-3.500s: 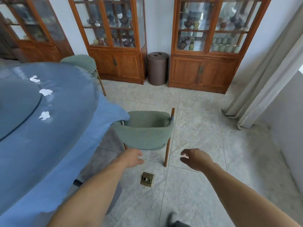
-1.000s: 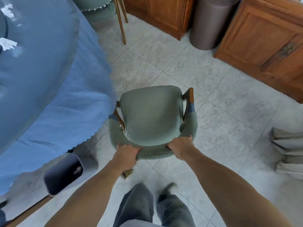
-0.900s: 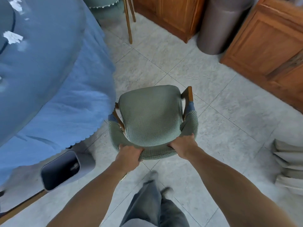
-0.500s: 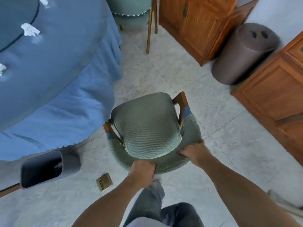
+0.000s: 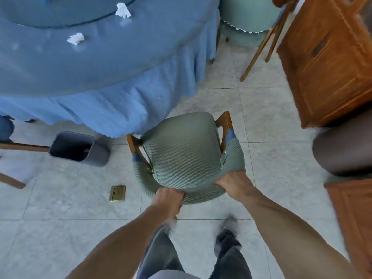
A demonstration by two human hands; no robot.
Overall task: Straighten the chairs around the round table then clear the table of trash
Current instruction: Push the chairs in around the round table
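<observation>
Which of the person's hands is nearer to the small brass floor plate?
Left. The left hand grips the chair back just right of the brass plate; the right hand grips it farther right.

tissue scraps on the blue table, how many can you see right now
2. One tissue scrap lies by the dark ring line near the top edge; the other sits lower left of it. More may lie outside the frame.

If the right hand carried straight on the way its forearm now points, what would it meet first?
The right hand already grips the green chair backrest; straight on, it would probably cross the seat toward the blue tablecloth, though depth is unclear.
</observation>
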